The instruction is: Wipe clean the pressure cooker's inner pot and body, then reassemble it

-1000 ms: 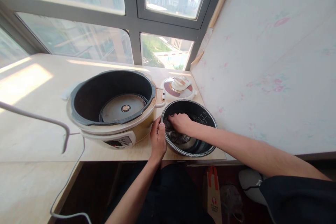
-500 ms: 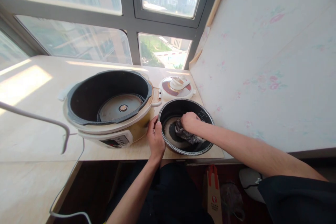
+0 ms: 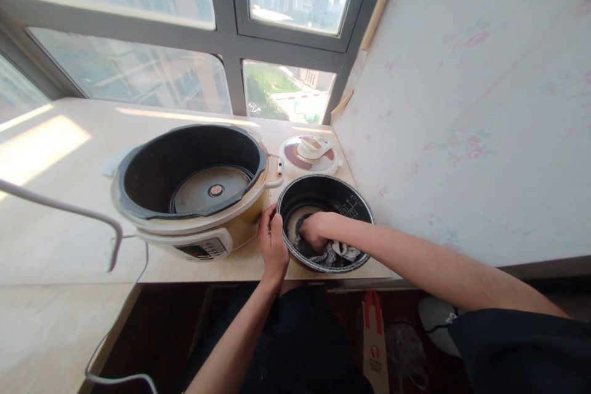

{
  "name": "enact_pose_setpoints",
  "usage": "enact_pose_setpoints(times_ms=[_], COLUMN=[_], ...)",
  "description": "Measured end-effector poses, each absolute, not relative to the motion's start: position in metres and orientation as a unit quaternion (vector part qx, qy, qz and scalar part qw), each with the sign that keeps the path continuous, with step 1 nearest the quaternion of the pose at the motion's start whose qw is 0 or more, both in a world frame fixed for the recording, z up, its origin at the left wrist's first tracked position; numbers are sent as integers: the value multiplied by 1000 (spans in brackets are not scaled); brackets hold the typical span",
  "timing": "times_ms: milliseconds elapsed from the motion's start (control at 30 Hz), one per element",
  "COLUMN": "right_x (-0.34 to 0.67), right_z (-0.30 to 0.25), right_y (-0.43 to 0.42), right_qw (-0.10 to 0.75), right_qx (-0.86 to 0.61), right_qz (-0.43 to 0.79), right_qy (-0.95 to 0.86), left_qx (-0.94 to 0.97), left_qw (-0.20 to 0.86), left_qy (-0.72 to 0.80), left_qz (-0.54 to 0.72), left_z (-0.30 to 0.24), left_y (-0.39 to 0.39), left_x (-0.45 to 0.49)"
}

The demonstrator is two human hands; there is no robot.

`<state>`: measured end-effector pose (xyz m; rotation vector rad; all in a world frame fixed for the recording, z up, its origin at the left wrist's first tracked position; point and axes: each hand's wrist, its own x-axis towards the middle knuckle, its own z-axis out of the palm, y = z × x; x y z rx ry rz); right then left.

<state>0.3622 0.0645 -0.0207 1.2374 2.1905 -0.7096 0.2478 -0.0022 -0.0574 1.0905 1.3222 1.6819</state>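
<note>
A: Two bare hands bear on a black pot beside a city window (image 3: 293, 92). What could go wrong?

B: At far left, well away from the left fingers, a grey cord (image 3: 95, 351) hangs past the counter (image 3: 37, 240); a snag there might drag it, though its end is out of view. Just left of those fingers stands the open cooker (image 3: 244, 225); a sideways shove could rap knuckles on its casing. The left hand (image 3: 272, 240) holds the side of the pot (image 3: 323, 188), fingers curled, thumb apart. Should that hold loosen, the pot could turn or slide.

A: And the right hand (image 3: 318, 229)?

B: Inside the pot, fingers bunched narrow over a crumpled grey cloth (image 3: 332, 255). The tips are hidden; whether they pinch it, one cannot tell. A hard pull bodyward could tip the pot.

A: Edges and room?

B: The widest room lies left of the cooker, far from both hands' fingers. The gap around the left fingers is tight. Beyond the right fingers, the lid (image 3: 310, 155) sits close behind the pot. On their near side, the rim stands close to the counter's front edge, a paper bag (image 3: 375, 351) below. To their right, the papered wall (image 3: 462, 74) limits any slide.
</note>
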Motion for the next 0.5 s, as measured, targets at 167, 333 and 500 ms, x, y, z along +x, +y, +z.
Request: enact_pose_setpoints(times_ms=[167, 333, 500], right_x=[360, 363, 371], right_z=[2, 2, -8], right_y=[66, 65, 71], right_qw=[355, 295, 211], right_qx=[374, 382, 455], right_qz=[-245, -227, -192], right_qy=[821, 846, 843], left_qx=[419, 418, 426], left_qw=[370, 381, 381], left_qy=[505, 497, 493], left_qz=[657, 658, 657], left_z=[-61, -65, -66], left_y=[-2, -1, -1], left_x=[249, 249, 248])
